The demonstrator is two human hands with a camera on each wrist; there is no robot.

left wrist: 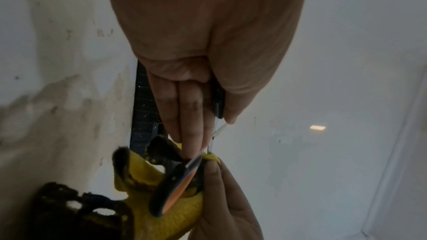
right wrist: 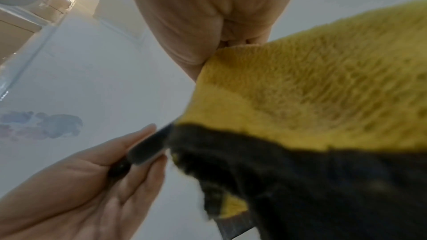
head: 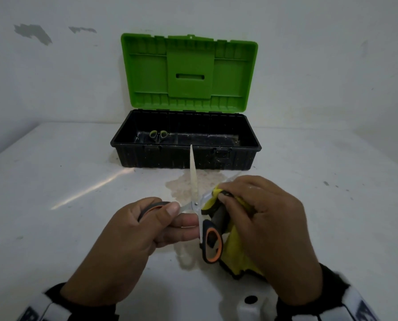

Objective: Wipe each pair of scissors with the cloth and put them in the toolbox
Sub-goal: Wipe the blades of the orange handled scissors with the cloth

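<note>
A pair of scissors [head: 194,181] with grey and orange handles is held spread wide above the table. My left hand [head: 147,224] grips one handle loop. One blade points away toward the toolbox. My right hand [head: 251,209] pinches the yellow cloth [head: 239,256] with its black edge round the other blade. The free handle loop [head: 212,245] hangs between my hands. The black toolbox [head: 186,156] stands at the back with its green lid [head: 188,70] raised, and a small pair of green-handled scissors [head: 158,135] lies inside at the left. In the left wrist view the cloth [left wrist: 143,172] sits under the handle [left wrist: 175,187].
A white table [head: 54,205] carries a pale reddish stain [head: 193,184] in front of the toolbox. The white wall [head: 54,77] behind has patches of flaked paint. A white device [head: 251,304] sits at the near edge between my wrists.
</note>
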